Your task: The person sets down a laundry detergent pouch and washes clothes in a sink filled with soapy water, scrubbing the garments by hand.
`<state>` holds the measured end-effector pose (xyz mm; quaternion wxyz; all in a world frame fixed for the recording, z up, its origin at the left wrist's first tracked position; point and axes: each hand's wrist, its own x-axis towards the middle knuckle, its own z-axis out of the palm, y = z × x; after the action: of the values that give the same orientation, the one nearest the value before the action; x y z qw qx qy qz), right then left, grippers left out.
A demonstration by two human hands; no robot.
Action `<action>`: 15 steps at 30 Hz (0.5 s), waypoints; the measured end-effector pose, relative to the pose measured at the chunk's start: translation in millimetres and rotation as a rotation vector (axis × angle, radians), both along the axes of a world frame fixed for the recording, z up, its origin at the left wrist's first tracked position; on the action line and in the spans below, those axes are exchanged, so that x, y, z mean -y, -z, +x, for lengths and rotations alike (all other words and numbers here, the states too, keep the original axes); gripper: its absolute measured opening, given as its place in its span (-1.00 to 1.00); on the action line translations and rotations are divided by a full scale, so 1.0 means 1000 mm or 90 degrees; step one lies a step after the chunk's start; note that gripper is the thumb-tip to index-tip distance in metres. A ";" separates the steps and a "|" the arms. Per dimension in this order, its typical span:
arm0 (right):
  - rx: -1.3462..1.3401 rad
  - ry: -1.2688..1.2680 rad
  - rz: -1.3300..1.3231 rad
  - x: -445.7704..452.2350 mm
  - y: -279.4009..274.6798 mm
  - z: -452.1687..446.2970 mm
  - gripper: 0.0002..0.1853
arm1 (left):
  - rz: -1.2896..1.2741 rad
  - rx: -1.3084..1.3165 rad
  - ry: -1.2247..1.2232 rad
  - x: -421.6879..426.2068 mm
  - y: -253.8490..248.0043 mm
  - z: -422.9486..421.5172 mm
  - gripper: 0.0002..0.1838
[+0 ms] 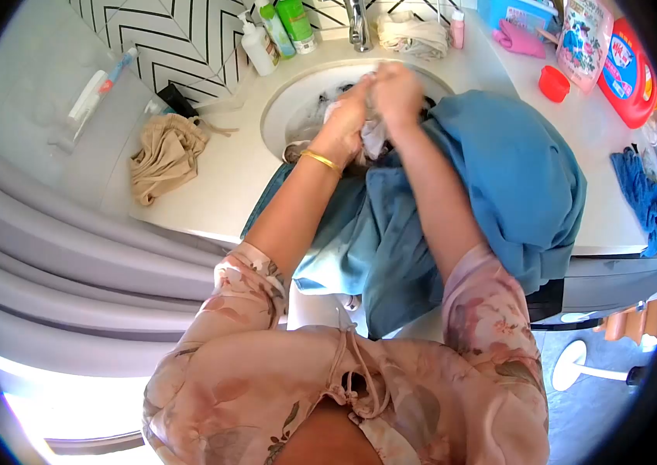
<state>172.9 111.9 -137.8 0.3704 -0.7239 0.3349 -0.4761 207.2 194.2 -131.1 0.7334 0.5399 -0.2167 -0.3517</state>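
Observation:
Over the round white sink (270,116), both of my hands are close together on a pale wet cloth (373,139). My left hand (348,124), with a gold bangle at the wrist, is closed around the cloth. My right hand (396,97) is curled against it and partly blurred by motion. The cloth's lower end hangs between the hands, and its upper part is hidden by the fingers. Darker wet fabric and suds show in the basin behind them. A large blue cloth (499,155) drapes over the sink's front rim and the counter, beneath my forearms.
A chrome faucet (359,27) rises behind the sink. Beige fabric (166,155) lies on the left; a folded cream cloth (414,35) sits behind. Bottles (259,46) stand at back left. A red cap (553,83) and red detergent bottle (627,74) are on the right.

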 end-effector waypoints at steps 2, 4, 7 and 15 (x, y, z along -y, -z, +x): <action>-0.060 -0.001 0.015 -0.001 0.003 -0.006 -0.83 | 0.090 0.282 0.014 0.000 0.002 0.005 -0.76; -0.029 -0.067 -0.097 -0.020 0.010 0.003 -0.79 | 0.134 0.980 0.025 0.008 0.051 0.081 -0.77; -0.086 -0.088 -0.164 -0.016 0.020 0.018 -0.77 | -0.355 -0.032 0.370 0.012 0.092 0.105 -0.77; -0.032 -0.067 -0.028 -0.018 0.010 0.009 -0.82 | -0.323 0.392 0.062 0.015 0.116 0.113 -0.68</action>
<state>182.3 130.3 -147.4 0.3707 -0.7601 0.2949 -0.4448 320.3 178.9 -246.8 0.7266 0.4107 -0.5318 -0.1432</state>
